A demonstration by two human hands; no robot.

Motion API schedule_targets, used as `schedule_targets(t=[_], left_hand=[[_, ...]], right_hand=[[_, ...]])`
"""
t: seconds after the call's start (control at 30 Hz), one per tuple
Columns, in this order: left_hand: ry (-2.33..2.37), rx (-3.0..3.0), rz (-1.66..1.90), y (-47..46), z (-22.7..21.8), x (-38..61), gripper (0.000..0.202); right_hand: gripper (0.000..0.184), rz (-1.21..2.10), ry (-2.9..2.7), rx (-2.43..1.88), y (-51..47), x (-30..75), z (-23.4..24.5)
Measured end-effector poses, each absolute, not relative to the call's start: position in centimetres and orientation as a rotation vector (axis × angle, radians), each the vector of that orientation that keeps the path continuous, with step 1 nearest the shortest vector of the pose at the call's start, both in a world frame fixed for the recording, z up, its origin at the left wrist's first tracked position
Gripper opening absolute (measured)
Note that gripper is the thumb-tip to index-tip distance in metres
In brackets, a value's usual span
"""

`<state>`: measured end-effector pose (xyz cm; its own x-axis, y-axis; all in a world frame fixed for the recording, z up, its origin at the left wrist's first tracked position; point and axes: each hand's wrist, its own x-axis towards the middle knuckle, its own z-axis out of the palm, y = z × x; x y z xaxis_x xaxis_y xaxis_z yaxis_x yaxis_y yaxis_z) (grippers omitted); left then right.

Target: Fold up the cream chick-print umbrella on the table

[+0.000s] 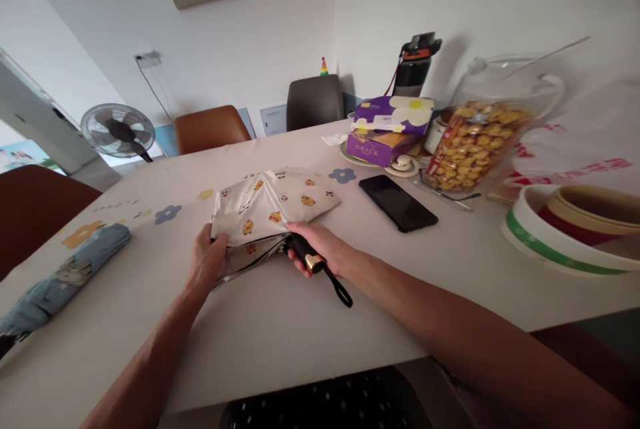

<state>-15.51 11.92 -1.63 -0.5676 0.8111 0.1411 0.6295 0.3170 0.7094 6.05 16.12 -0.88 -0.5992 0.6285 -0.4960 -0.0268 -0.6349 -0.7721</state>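
Note:
A cream umbrella printed with small yellow chicks lies partly folded over the table, its canopy loose. My right hand is wrapped round its black handle, which has a gold band and a black wrist loop hanging from the end. At the canopy's left edge, my left hand pinches the fabric between thumb and fingers. The umbrella's ribs and shaft are mostly hidden beneath the cloth.
A folded blue umbrella lies at the left. To the right are a black phone, a purple tissue pack, a dark bottle, a snack-filled jug, eyeglasses and stacked bowls. Chairs stand behind the table.

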Motion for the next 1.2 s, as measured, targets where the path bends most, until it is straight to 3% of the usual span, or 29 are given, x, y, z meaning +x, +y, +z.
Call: schedule_targets(t=[0.5,0.63,0.8,0.97,1.2], left_hand=[[2.611,1.637,0.333,11.3,-0.2,-17.1,0.060],[2.682,1.963,0.580,11.1,-0.8,-17.3,0.049],[2.170,2.262,1.062,12.7,-1.1,-15.6,0.034],[1.752,2.496,0.977,16.5,-0.4,-13.1,0.038],[1.799,2.390,0.635,19.2,-3.9,-11.6,0.048]], right_hand=[[0.023,2.168,-1.115,-1.130,16.1,6.1,-1.1],[0.024,2.138,-1.151,-1.148,16.1,6.0,-1.3],[0.024,2.092,-1.182,-1.194,16.0,5.8,-1.1],[0.023,2.050,-1.218,-1.202,15.8,5.6,-0.8],[0.022,2.039,-1.214,-1.187,15.6,5.5,-1.4]])
